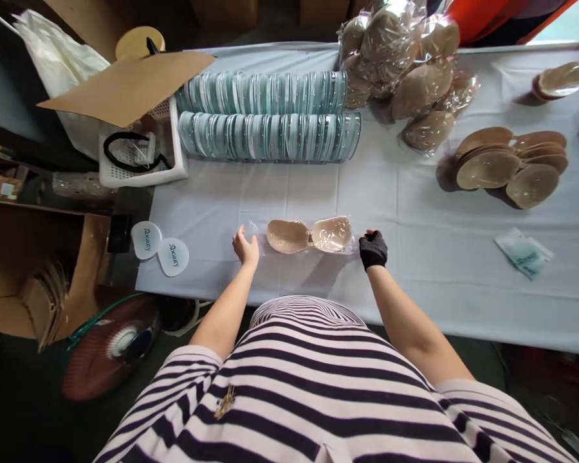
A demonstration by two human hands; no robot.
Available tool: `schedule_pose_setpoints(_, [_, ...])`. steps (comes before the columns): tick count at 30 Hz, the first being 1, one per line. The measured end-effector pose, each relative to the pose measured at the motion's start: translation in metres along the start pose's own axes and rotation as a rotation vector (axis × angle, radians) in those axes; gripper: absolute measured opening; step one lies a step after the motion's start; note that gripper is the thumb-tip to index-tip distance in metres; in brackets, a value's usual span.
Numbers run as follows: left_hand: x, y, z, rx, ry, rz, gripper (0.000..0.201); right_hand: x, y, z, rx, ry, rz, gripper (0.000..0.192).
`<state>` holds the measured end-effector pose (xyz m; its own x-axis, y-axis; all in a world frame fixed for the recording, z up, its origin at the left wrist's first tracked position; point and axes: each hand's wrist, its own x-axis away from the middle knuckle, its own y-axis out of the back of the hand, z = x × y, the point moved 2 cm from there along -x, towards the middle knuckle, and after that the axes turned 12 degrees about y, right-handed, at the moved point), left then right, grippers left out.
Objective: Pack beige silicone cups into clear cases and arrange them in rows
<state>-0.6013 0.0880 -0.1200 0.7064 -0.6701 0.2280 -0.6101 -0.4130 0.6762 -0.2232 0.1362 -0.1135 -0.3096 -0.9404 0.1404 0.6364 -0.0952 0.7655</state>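
Observation:
A pair of beige bra cups (288,236), joined in the middle, lies on the table inside a clear plastic bag (332,234). My bare left hand (246,247) is at the bag's left end, its thumb apart from the curled fingers; whether it touches the thin film is hard to see. At the opposite end, my right hand (373,249), in a black fingerless glove, is closed at the bag's edge, its fingertips partly hidden. Two joined white rounded cards (160,247) printed "beauty" lie to the left.
Two rows of clear, teal-tinted plastic cases (270,136) stand at the back beside a white basket (179,168) under a cardboard sheet (130,83). Bagged cups (423,83) pile up behind, with stacked cups (487,170) and small packets (525,253) to the right.

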Motion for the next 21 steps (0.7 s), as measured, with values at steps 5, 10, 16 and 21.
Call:
schedule_pose_setpoints(5, [0.055, -0.049, -0.039, -0.444, -0.779, 0.464, 0.075, 0.037, -0.034, 0.047, 0.169, 0.905, 0.295, 0.062])
schedule_pose_setpoints(10, [0.048, -0.053, -0.033, -0.768, -0.874, 0.587, 0.076, 0.035, -0.028, 0.022, 0.448, 1.060, 0.409, 0.053])
schedule_pose_setpoints(16, [0.012, -0.026, -0.044, -0.559, -0.624, 0.563, 0.056, -0.050, -0.009, -0.007, 0.376, 1.150, 0.371, 0.046])
schedule_pose_setpoints(21, [0.016, 0.007, -0.055, -0.325, -0.100, 1.087, 0.033, -0.090, 0.018, 0.029, 0.025, 0.757, 0.600, 0.043])
